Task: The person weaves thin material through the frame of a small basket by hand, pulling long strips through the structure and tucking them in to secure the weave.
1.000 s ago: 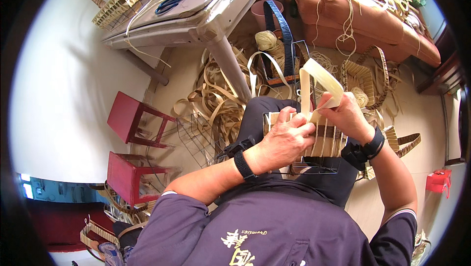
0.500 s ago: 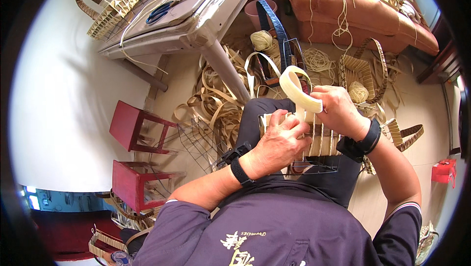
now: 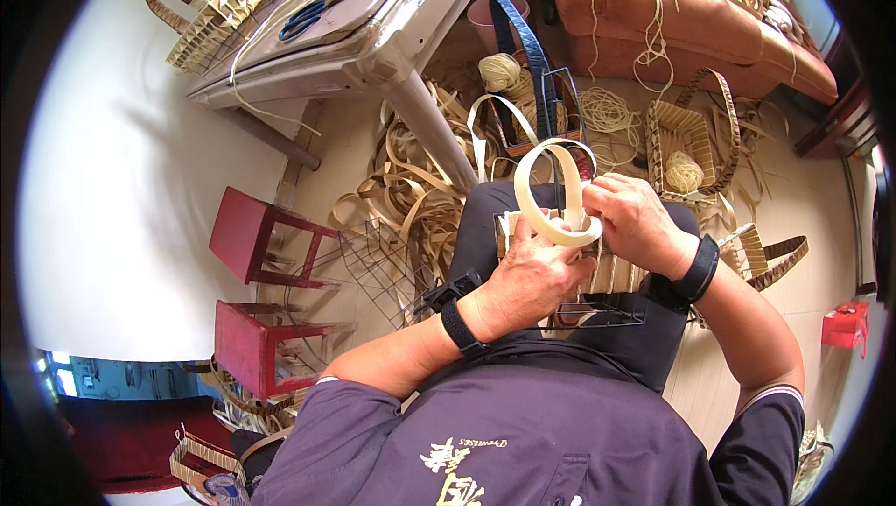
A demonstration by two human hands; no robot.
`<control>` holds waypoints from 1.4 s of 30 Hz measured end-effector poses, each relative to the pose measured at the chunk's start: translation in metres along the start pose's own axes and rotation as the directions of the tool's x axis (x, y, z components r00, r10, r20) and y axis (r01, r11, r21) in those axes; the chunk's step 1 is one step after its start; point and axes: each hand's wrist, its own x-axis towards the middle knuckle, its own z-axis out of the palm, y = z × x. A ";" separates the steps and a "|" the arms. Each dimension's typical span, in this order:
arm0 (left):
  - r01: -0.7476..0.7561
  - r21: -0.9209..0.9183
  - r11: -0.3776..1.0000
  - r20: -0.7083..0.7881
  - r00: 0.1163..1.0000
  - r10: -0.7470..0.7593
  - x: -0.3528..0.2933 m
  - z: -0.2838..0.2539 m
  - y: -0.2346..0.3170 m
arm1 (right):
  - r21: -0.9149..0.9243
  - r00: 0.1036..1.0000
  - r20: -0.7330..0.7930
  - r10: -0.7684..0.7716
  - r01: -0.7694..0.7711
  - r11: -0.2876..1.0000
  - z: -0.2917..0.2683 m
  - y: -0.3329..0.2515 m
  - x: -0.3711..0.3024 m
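Observation:
On my lap rests a wire-framed basket (image 3: 617, 274), its side partly woven with pale flat strips. A wide cream strip (image 3: 528, 187) rises from it in a tall loop. My left hand (image 3: 534, 273) lies over the basket's left part, its thumb and fingers closed on the strip where the loop comes down. On the right side of the loop, my right hand (image 3: 641, 223) has its fingers curled together at the strip by the basket's far edge. My fingers hide the exact spot where the strip meets the wire.
Beyond my knees, a blue-handled basket (image 3: 534, 67), a pale ball of cord (image 3: 684, 173) in another basket, and heaped strips (image 3: 411, 179) cover the floor. Scissors (image 3: 322, 11) lie on the table (image 3: 359, 44) at far left. Red stools (image 3: 247, 235) stand left; a wire frame (image 3: 378, 268) leans nearby.
The strip's loop has swung left and now stands taller and rounder. My right hand has turned and shifted slightly right and down; the left hand stays on the basket.

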 end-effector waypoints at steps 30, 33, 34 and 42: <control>0.008 -0.001 1.000 0.055 0.998 -0.008 -0.008 0.001 0.002 | 0.173 0.954 0.068 0.291 -0.299 0.938 -0.008 0.016 0.010; -0.001 -0.004 1.000 0.016 1.000 0.001 -0.008 0.002 0.002 | 0.166 0.944 0.110 0.310 -0.325 0.931 -0.008 0.019 0.010; 0.006 -0.007 1.000 -0.005 1.000 -0.006 -0.007 0.002 0.003 | 0.178 0.931 0.137 0.339 -0.360 0.916 -0.009 0.018 0.011; 0.157 -0.025 0.987 -0.004 0.988 -0.157 0.000 -0.003 0.017 | 0.339 0.885 0.184 0.428 -0.466 0.817 -0.010 0.015 0.015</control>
